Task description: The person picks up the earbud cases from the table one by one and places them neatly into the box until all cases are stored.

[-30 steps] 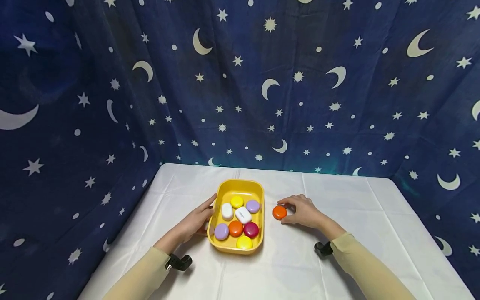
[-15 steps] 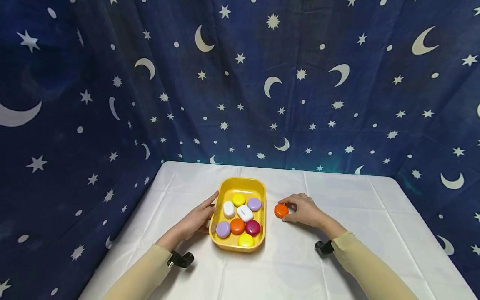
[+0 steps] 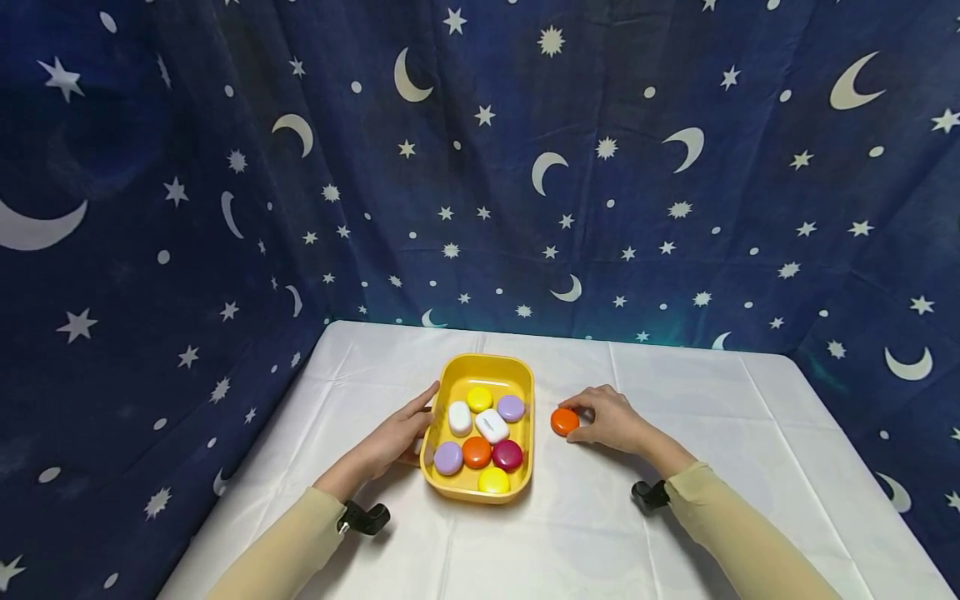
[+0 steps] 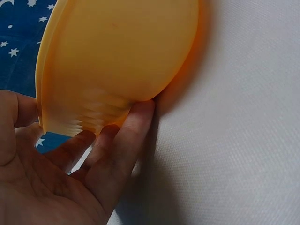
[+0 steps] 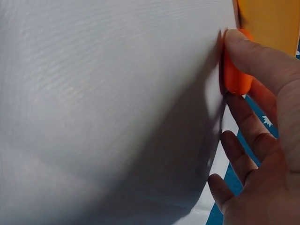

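Note:
In the head view a yellow oblong tray (image 3: 480,362) lies on the white-covered table. My left hand (image 3: 386,440) rests its fingers against the tray's left wall; the left wrist view shows fingertips (image 4: 142,108) touching the outside of that wall. To the right of the tray, my right hand (image 3: 609,421) pinches a glossy round orange disc (image 3: 564,422) between thumb and index finger. The right wrist view shows the orange disc (image 5: 238,75) on edge in that view, low at the white cloth, the other fingers spread apart from it.
Inside the tray lie yellow discs (image 3: 493,480), purple discs (image 3: 448,458), white rounded cases (image 3: 492,426), another orange disc (image 3: 477,452) and a dark red disc (image 3: 507,455). A blue curtain (image 3: 480,183) with moons and stars hangs behind and left of the table (image 3: 675,383).
The head view shifts slightly. Both hands, the tray and the orange disc keep their places relative to each other.

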A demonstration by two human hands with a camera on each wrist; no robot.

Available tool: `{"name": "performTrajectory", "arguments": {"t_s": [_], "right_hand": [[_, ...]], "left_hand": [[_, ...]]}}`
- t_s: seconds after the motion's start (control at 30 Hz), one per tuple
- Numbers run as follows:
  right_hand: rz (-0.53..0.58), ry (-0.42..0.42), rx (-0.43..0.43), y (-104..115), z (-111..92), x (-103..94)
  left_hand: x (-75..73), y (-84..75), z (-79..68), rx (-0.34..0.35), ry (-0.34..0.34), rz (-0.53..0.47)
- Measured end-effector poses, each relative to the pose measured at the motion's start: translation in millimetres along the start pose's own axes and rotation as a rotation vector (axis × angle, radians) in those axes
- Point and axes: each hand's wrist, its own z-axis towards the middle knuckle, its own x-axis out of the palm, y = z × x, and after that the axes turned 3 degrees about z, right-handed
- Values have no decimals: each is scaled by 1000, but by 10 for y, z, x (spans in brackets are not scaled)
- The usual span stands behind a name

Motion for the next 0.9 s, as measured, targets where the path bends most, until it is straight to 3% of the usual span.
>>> {"name": "performTrajectory", "arguments": {"t_s": [0.13,0.57,0.9], "right_hand": [[-1,-15,-18,32,12,-35],[111,-183,-112,310,116,-344],[118,-164,-153,618,314,-379]], "left_hand": [[1,-3,-5,3,6,6],[7,-19,-18,12,17,11],[2,-12,-11,6,8,10]]}}
